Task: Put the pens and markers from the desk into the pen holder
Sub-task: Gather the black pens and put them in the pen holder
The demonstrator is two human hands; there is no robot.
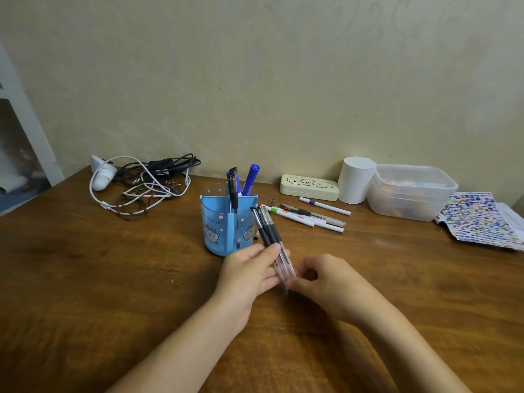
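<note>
We record a bundle of black-grip pens (pixel 271 239) held above the wooden desk (pixel 113 279), just right of the blue pen holder (pixel 224 222). Its long axis runs diagonally: capped ends point up and away to the left, near the holder's rim, while the clear barrels slope down toward the right. Our left hand (pixel 249 273) grips the bundle mid-length, thumb pressed over the barrels against curled fingers. Our right hand (pixel 326 282) pinches the lower ends with its fingertips. The holder already contains a black pen (pixel 233 188) and a blue marker (pixel 251 178), both upright. Loose pens and markers (pixel 309 217) lie on the desk behind, near a cream case (pixel 309 187).
</note>
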